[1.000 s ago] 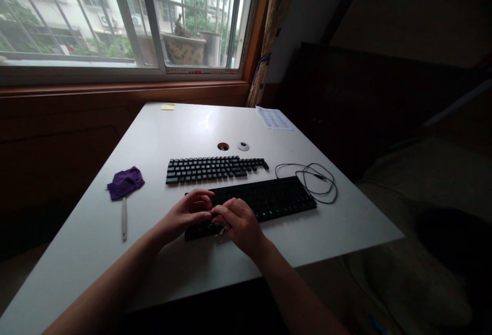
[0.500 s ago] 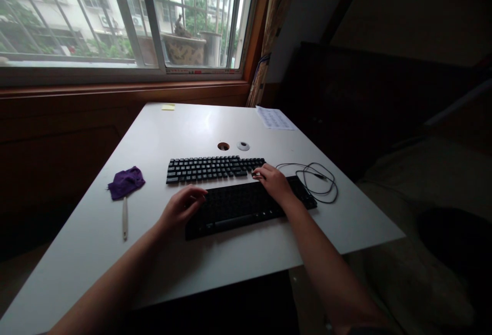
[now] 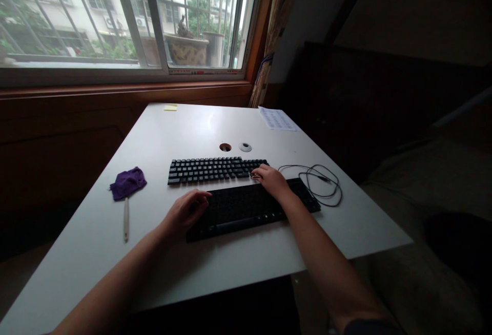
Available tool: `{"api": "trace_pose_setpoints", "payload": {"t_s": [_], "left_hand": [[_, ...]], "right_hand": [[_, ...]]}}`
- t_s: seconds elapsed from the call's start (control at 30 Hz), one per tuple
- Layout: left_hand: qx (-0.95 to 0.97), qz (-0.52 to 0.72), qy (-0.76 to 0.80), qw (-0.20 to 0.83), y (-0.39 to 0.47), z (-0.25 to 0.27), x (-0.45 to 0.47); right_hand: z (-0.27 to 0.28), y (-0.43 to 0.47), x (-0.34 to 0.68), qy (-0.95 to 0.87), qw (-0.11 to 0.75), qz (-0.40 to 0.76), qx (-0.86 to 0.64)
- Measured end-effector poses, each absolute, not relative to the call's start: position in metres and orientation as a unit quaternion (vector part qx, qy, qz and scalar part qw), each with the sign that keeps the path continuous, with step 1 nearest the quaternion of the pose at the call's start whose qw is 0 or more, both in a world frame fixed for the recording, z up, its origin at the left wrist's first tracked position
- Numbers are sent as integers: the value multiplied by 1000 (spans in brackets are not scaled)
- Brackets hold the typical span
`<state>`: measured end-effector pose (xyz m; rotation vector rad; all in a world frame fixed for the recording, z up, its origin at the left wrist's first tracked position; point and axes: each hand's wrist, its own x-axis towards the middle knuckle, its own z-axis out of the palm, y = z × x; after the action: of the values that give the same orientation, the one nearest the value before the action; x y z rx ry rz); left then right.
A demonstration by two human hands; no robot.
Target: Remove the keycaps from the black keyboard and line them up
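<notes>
A black keyboard [image 3: 238, 206] lies slightly tilted on the white desk, its key area dark and seemingly without caps. Just beyond it, loose black keycaps [image 3: 203, 168] are laid out in keyboard order. My left hand [image 3: 187, 209] is curled at the keyboard's left end, thumb and forefinger close together on its edge. Over the right part of the keyboard reaches my right hand [image 3: 271, 180]. Its fingertips are pinched together at the near edge of the keycap rows, on what looks like a small keycap.
A purple cloth [image 3: 128, 183] and a pale, thin-handled tool [image 3: 126, 222] lie on the left. The coiled black cable [image 3: 325, 184] is at right. Behind the keycaps are a round desk hole [image 3: 225, 147] and its grey cover [image 3: 245, 147]. Printed paper [image 3: 279, 119] and yellow notes [image 3: 170, 107] lie farther back.
The view has shifted slightly, moving everything a little to the right. My right fingers stay at the keycap rows, and my left hand stays at the keyboard's left end.
</notes>
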<state>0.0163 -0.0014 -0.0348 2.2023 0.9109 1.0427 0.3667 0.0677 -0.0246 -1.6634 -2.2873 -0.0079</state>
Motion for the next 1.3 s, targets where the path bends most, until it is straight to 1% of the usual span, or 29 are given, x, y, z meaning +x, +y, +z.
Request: {"api": "trace_pose_setpoints", "payload": {"t_s": [0.1,0.33,0.47,0.6,1.03,1.3], "left_hand": [[818,385,337,264,-2,-34,17],[823,378,339,256,-3,-33,18],[827,371,341,250,-3,-34,18],[829,366,342,247,-3,-35,18],[835,355,344,242,-3,-35,18],[838,354,340,236,-5,-31,20]], "right_hand": [[-25,65,369,-801,170,-4,-574],[-20,44,375,-788,241,-20,-566],[-23,36,375,-802,268,-27,-532],[-30,36,374,-820,255,-31,-511],[-30,36,365,-818,193,-53,-540],[-31,37,363,-812,194,-55,-547]]}}
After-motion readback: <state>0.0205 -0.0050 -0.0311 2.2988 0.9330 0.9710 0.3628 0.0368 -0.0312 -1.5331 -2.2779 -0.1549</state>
